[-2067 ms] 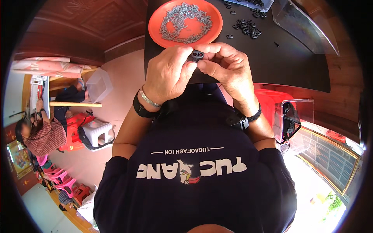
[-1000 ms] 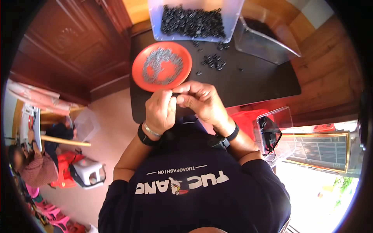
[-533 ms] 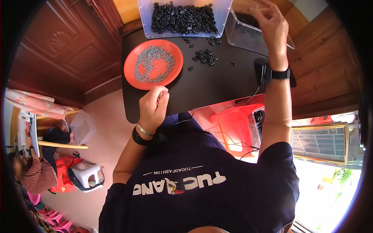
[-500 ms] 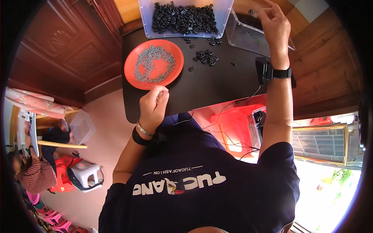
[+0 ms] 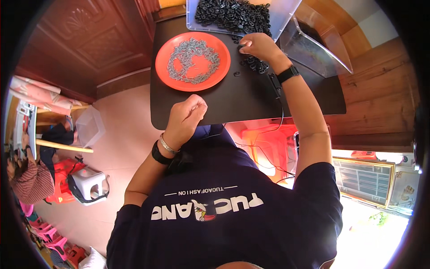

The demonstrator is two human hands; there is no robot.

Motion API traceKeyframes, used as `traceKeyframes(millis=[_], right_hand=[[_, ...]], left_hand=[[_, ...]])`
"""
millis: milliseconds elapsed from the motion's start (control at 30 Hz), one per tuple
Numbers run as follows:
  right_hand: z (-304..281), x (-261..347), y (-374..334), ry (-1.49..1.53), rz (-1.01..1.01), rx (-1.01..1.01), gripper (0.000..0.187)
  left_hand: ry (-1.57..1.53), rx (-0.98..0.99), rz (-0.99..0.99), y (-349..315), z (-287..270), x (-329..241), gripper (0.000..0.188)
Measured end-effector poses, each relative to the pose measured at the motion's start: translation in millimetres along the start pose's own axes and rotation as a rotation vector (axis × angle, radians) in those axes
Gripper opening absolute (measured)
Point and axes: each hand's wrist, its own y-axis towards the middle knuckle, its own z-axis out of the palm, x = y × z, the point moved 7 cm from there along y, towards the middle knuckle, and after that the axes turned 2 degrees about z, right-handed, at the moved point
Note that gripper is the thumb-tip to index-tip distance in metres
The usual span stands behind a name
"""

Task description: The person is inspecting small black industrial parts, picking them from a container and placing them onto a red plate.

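My left hand (image 5: 188, 114) is closed in a loose fist at the table's near edge, just below the orange-red plate (image 5: 161, 74). Whatever it holds is hidden by the fingers. Small grey screw-like pieces (image 5: 209, 50) lie in a ring on that plate. My right hand (image 5: 262, 47) reaches over the small black plastic pieces (image 5: 256, 65) on the dark table, thumb and fingertips pinched together. Dark bits show at its fingertips, but I cannot tell whether they are held or lie behind. Beyond it, a clear bin (image 5: 191, 18) contains many more black oval pieces (image 5: 233, 13).
A second clear bin (image 5: 329, 56) stands at the table's right side. A cable (image 5: 282, 110) drops from a small black device by my right wrist. Under the table is a red stool (image 5: 268, 139). Another person in a striped sleeve (image 5: 33, 179) is at far left.
My right hand has come from above the right-hand clear bin, leftward and nearer, to the loose black pieces. My left hand stays closed near the plate. The whole view has shifted.
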Motion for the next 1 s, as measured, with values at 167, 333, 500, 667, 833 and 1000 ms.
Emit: traceKeyframes(millis=[167,333,500,667,833,1000], right_hand=[[15,4,17,-0.19,-0.039,0.076,0.018],[22,18,16,-0.463,-0.331,-0.206,0.018],[-9,37,0,-0.16,-0.131,-0.167,0.021],[-27,150,-93,0.125,-0.433,-0.372,0.01],[0,198,-135,-0.05,-0.451,-0.424,0.01],[9,198,-144,0.197,-0.387,-0.532,0.018]], left_hand=[[0.009,0.005,0.048,-2,-3,8,0.014],[0.064,0.003,0.094,-3,-1,7,0.014],[0.05,-0.028,0.087,-4,-5,10,0.014],[-0.084,-0.04,0.017,-6,-6,-2,0.019],[-0.177,-0.051,0.067,-5,5,-9,0.02],[-0.244,-0.097,0.019,-8,-1,-4,0.024]])
